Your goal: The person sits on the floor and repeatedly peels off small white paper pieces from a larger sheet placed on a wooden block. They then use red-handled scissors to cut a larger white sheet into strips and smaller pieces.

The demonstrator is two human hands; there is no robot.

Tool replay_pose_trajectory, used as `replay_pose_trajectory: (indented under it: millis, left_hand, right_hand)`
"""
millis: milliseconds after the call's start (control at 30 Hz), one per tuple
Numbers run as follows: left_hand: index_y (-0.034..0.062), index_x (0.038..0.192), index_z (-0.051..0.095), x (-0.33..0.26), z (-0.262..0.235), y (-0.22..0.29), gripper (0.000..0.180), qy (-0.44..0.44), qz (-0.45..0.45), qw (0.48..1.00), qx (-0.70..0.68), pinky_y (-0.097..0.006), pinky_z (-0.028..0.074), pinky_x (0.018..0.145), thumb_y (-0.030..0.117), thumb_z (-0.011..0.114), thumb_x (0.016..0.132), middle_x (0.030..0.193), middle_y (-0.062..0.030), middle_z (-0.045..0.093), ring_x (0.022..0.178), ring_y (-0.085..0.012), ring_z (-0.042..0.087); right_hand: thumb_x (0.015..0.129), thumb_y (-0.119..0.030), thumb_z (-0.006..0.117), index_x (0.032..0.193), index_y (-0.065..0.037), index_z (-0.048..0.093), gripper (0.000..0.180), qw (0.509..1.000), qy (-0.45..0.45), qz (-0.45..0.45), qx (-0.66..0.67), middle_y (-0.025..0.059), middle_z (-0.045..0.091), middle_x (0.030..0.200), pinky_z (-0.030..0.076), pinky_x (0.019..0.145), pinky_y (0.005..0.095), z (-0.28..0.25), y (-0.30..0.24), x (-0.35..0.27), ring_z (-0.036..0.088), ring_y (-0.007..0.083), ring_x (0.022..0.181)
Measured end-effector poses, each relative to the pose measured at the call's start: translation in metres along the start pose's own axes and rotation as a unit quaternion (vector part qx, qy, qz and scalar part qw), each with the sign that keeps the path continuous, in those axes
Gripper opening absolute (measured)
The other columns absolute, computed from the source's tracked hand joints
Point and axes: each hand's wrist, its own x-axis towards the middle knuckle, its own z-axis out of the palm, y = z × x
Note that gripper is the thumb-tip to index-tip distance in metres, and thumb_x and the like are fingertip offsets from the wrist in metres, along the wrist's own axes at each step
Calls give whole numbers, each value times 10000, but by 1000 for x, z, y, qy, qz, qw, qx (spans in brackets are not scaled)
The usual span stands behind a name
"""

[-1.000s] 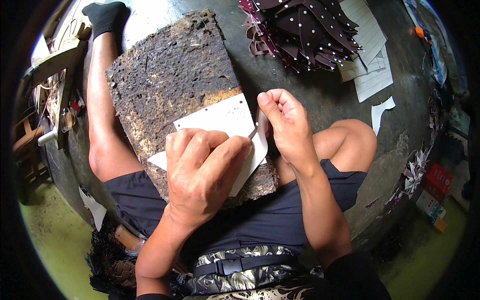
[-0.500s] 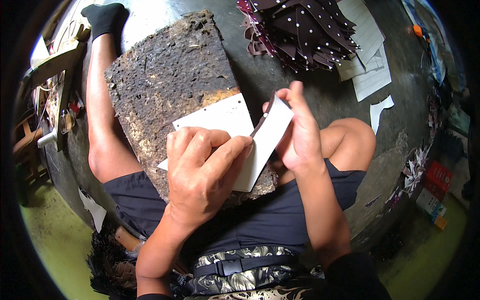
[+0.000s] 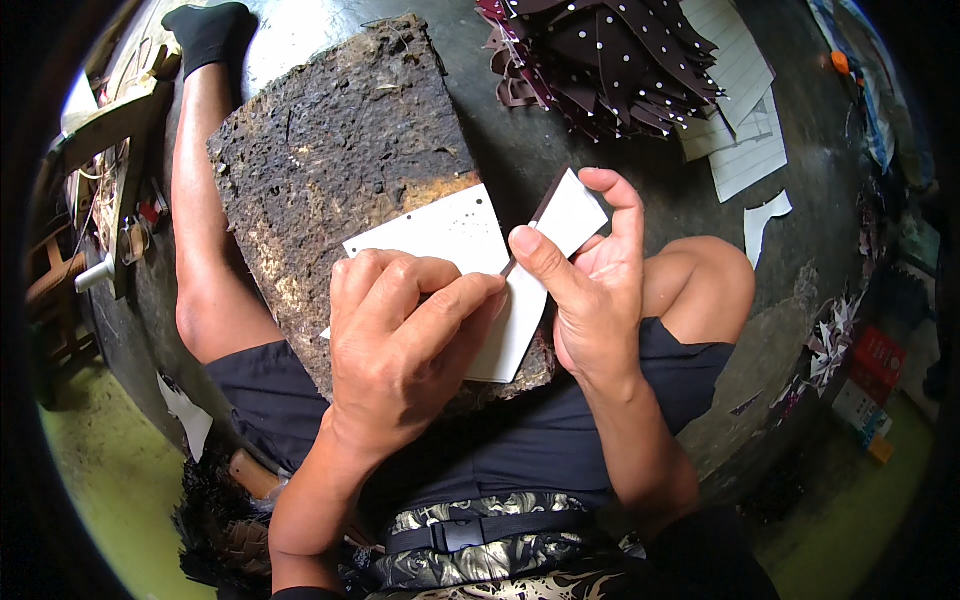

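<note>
A white-faced strip with a dark brown edge along its left side slants up from the board. My right hand grips its upper part, the thumb near the dark edge and the other fingers behind or beside it. My left hand is closed, its thumb and forefinger pinching the same strip's edge lower down. Beneath the left hand, a white sheet with small dark holes and specks lies on the rough, dark-crusted board. The left hand covers part of this sheet and the strip's lower left side.
A pile of dark brown pieces with white dots lies on the floor beyond the board. Lined paper sheets and a white scrap are to its right. A wooden frame stands at the left; a red box at the right.
My right thumb has come over the front of the strip toward its dark edge. The strip's upper end has swung right and flattened, showing more white. My left hand has barely moved.
</note>
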Motion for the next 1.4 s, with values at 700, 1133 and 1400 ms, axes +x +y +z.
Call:
replay_pose_trajectory:
  millis: [700,1133,1400]
  left_hand:
    - [141,1091,825,0,1,3,339,7,12,1000,-5,-401,472,778,74,903,767,944,5,671,883,-230,614]
    - [130,1075,826,2,-5,1,319,-17,18,1000,-9,-401,491,761,72,907,772,946,-9,675,875,-239,620]
    - [134,1102,828,2,-5,-1,340,-26,24,999,0,-402,497,768,80,901,774,976,-12,681,898,-241,629]
  right_hand:
    - [985,50,795,1564,-99,322,762,998,-29,-11,-57,89,710,1025,603,790,275,-1,-5,0,717,127,909]
    - [956,80,808,1560,-95,326,793,996,-55,-15,-70,85,679,1067,600,829,283,-7,-6,4,704,125,953]
    - [959,49,827,1553,-96,335,785,996,-56,-17,-71,96,695,1066,603,829,286,-8,-4,11,712,131,943]
